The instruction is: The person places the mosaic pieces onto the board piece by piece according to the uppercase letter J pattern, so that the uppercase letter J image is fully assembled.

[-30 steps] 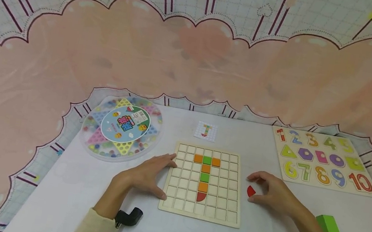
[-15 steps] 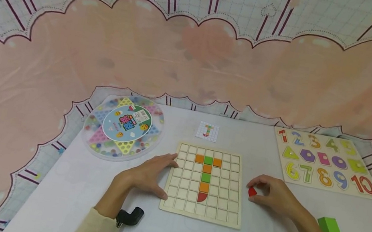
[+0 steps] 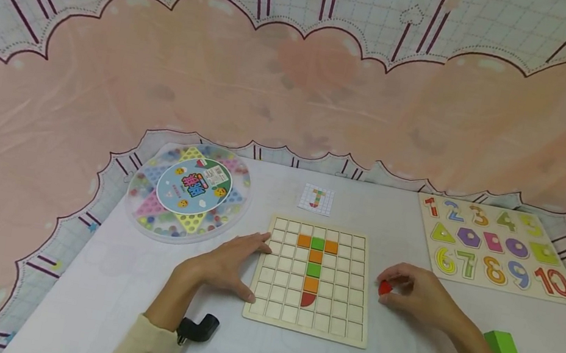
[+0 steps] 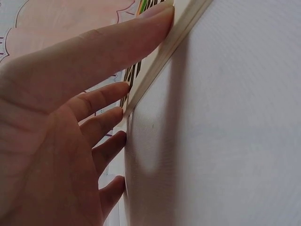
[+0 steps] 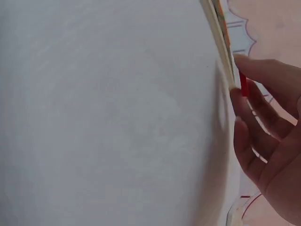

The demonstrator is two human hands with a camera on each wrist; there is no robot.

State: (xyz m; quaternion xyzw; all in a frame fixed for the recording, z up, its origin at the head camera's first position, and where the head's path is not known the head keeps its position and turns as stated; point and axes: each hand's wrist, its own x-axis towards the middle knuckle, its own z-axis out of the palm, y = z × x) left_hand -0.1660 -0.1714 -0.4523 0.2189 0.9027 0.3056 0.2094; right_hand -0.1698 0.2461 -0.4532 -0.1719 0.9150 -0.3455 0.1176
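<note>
A wooden grid board [image 3: 272, 314] lies in front of me, with orange and green squares [image 3: 313, 271] set in a T-shaped column. A red quarter-circle tile [image 3: 308, 300] sits at the foot of that column. My left hand [image 3: 225, 263] rests at the board's left edge, fingers spread and thumb on the rim; the left wrist view shows the thumb [image 4: 150, 26] over the edge. Right of the board, my right hand [image 3: 420, 294] pinches another red tile [image 3: 384, 287] between thumb and fingers. In the right wrist view only a thin red side of this tile [image 5: 243, 84] shows.
Behind the board lies a small pattern card [image 3: 316, 199]. A round game box [image 3: 188, 193] stands back left, and a number puzzle board [image 3: 505, 249] back right. A green block [image 3: 504, 352] lies beside my right forearm. Patterned cloth hangs behind the white table.
The red tile, first showing broadly by my right fingertips, is now turned and partly covered between the thumb and fingers. My left hand stays at the board's edge.
</note>
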